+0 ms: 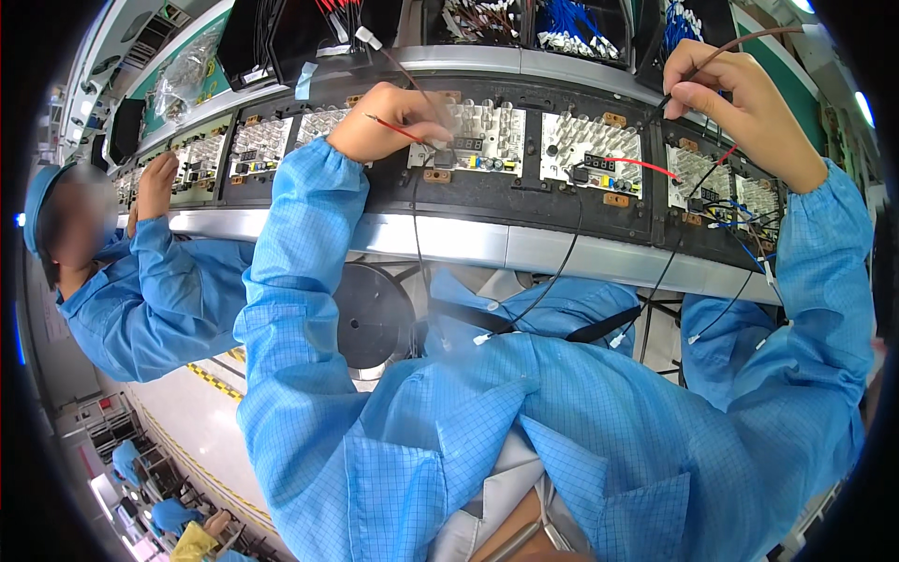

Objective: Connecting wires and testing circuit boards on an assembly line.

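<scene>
My left hand [393, 120] is closed on a thin red wire [398, 129] over a white circuit board [482, 136] in a black carrier on the conveyor. My right hand [726, 94] is raised at the upper right and pinches a dark brown wire [740, 42] between thumb and fingers. A second board [590, 145] with a red wire [646, 167] lies between my hands. A third board [702, 173] with blue and black leads sits below my right hand. Black wires [562, 262] hang from the boards over the metal rail.
A metal conveyor rail [468, 239] runs across in front of me. A co-worker in a blue coat [159, 290] sits at my left with a hand [157, 178] on another board. Bins of blue and white connectors [562, 28] stand behind the line. A round black stool [370, 314] shows below.
</scene>
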